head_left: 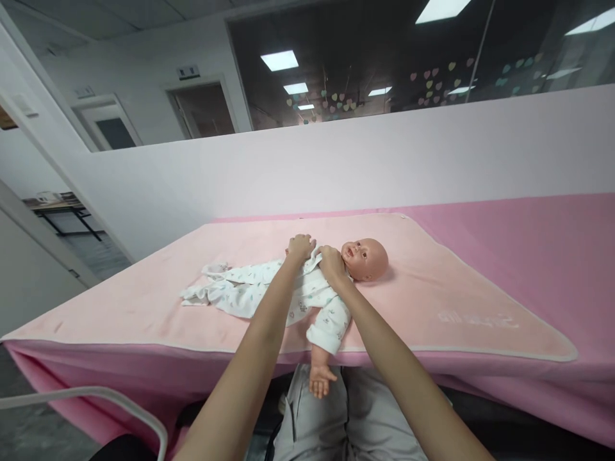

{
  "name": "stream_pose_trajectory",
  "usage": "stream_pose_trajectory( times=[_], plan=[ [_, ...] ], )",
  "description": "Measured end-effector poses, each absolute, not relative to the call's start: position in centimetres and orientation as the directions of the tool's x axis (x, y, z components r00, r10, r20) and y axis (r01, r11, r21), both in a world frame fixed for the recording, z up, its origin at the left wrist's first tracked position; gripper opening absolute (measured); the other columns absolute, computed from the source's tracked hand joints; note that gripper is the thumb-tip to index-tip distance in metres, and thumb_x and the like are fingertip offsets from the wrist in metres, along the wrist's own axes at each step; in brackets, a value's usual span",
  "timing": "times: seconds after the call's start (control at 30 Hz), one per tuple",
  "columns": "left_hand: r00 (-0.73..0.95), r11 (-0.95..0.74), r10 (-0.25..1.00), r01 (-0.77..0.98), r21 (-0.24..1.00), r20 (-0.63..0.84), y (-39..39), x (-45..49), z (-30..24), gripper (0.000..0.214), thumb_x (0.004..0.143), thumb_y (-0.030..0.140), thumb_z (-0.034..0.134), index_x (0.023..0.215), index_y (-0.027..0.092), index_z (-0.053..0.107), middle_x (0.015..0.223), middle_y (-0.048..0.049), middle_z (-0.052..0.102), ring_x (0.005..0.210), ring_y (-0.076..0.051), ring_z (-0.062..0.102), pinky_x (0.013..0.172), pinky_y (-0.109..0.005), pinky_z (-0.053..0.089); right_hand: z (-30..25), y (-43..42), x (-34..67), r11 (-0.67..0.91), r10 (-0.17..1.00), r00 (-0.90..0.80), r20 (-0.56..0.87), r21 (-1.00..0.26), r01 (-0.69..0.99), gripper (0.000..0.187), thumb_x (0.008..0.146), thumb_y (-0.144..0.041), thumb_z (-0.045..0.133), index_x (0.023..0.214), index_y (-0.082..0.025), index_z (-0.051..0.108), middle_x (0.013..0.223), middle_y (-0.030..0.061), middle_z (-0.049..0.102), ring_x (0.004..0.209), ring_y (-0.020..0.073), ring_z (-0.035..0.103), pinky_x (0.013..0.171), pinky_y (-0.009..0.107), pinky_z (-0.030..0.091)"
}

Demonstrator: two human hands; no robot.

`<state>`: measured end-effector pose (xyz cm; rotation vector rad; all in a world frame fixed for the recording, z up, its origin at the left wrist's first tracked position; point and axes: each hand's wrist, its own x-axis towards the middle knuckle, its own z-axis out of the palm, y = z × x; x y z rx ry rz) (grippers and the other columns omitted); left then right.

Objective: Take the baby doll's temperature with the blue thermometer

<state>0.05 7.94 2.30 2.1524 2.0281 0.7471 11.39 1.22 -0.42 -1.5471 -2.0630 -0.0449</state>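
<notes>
A bald baby doll (368, 258) lies on its back, its head to the right and its legs to the left. It is dressed in white baby clothes (317, 291) with a small print. At the doll's chest, my left hand (300, 246) is closed on the front of the clothes on the far side; its fingertips are partly hidden. Just under the chin, my right hand (331, 264) pinches the fabric by the collar. The doll's near arm (321, 371) sticks out of its sleeve and hangs past the table edge, palm up. The far arm is mostly hidden behind my left hand.
A peach mat (432, 288) with a pale border lies under the doll on a pink table cover (552, 256). Behind stands a white half wall (336, 166) with a window above. A pale curved tube (120, 400) is at lower left. My lap is below the table edge.
</notes>
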Motion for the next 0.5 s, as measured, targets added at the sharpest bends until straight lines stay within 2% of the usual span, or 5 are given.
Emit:
stream_pose_trajectory(
  times=[0.07,0.13,0.23,0.33,0.5],
  plan=[
    [0.017,-0.105,0.963,0.942,0.318,0.268,7.8,0.2,1.0,0.023,0.081,0.032,0.044,0.088,0.023,0.065,0.097,-0.0055,0.068,0.104,-0.023,0.056,0.099,-0.042,0.026,-0.3,1.2,11.3,0.321,0.885,-0.187,0.427,-0.268,0.908,0.028,0.089,-0.014,0.036,0.097,-0.016,0.062,0.097,0.0102,0.065,0.087,0.0162,0.061,0.074,0.023,0.041],
    [0.028,-0.102,0.96,0.962,0.253,0.279,7.6,0.2,0.3,0.031,0.083,0.035,0.04,0.085,0.02,0.067,0.088,-0.0077,0.069,0.095,-0.023,0.059,0.099,-0.042,0.025,-0.2,1.1,11.2,0.313,0.889,-0.188,0.417,-0.254,0.915,0.028,0.09,-0.016,0.035,0.094,-0.014,0.063,0.094,0.0125,0.066,0.085,0.017,0.062,0.072,0.023,0.042],
    [0.041,-0.106,0.94,0.979,0.174,0.339,7.0,0.2,0.4,0.046,0.085,0.037,0.03,0.09,0.012,0.068,0.096,-0.0168,0.066,0.101,-0.026,0.055,0.098,-0.04,0.025,0.1,0.9,11.2,0.296,0.897,-0.178,0.405,-0.251,0.921,0.03,0.09,-0.015,0.035,0.093,-0.012,0.064,0.094,0.0159,0.066,0.085,0.0183,0.062,0.073,0.024,0.043],
    [0.06,-0.113,0.909,0.988,0.107,0.412,6.3,0.4,0.9,0.05,0.086,0.035,0.026,0.094,0.009,0.068,0.1,-0.0192,0.064,0.106,-0.028,0.052,0.096,-0.037,0.028,0.3,0.6,11.2,0.278,0.906,-0.172,0.387,-0.238,0.931,0.03,0.087,-0.009,0.035,0.094,-0.011,0.064,0.093,0.0173,0.066,0.085,0.0192,0.063,0.072,0.024,0.043],
    [0.002,-0.052,0.932,0.99,0.127,0.363,5.1,0.7,1.1,0.048,0.084,0.038,0.031,0.095,0.01,0.069,0.093,-0.0177,0.063,0.085,-0.028,0.059,0.074,-0.036,0.041,0.9,0.1,11.4,0.285,0.9,-0.204,0.385,-0.167,0.944,0.029,0.085,-0.005,0.036,0.092,-0.01,0.064,0.091,0.0187,0.066,0.083,0.0218,0.064,0.067,0.026,0.044]
  ],
)
